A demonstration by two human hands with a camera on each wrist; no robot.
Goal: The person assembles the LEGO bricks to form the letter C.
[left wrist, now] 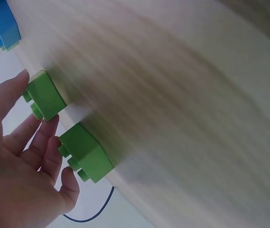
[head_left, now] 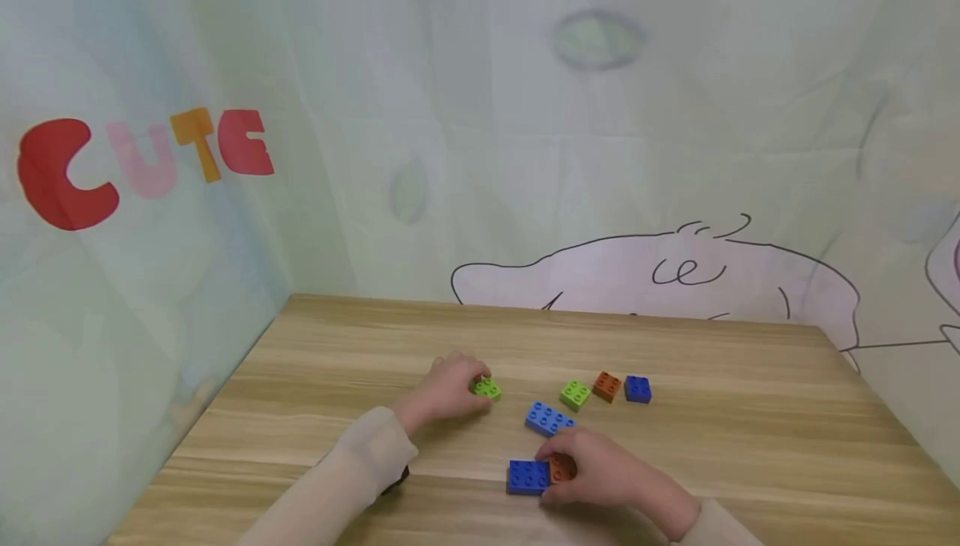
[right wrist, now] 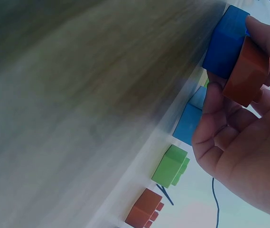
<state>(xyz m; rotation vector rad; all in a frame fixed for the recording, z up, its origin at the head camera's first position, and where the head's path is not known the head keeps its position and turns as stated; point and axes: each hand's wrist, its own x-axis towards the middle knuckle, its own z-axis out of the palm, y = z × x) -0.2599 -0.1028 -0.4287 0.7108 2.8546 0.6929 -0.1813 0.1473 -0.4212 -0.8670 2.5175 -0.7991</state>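
Observation:
My left hand (head_left: 452, 388) pinches a small lime green toy brick (head_left: 487, 389) between thumb and fingers at the table's middle. In the left wrist view, a second green brick (left wrist: 88, 153) stands close by its outer fingers; the hand hides that one in the head view. Nearer the front, my right hand (head_left: 596, 473) grips a rust-red brick (head_left: 562, 469) by its sides. Against that brick's left side sits a dark blue brick (head_left: 528, 478), longer than the red one. The right thumb reaches the seam between the two. Studs face up on the bricks.
Behind the right hand lies a light blue brick (head_left: 546, 418), partly covered by its fingers. Further back, another green brick (head_left: 575, 394), a rust-red brick (head_left: 607, 385) and a small dark blue brick (head_left: 638, 389) form a loose row. A printed curtain (head_left: 360, 196) borders the wooden table (head_left: 315, 363).

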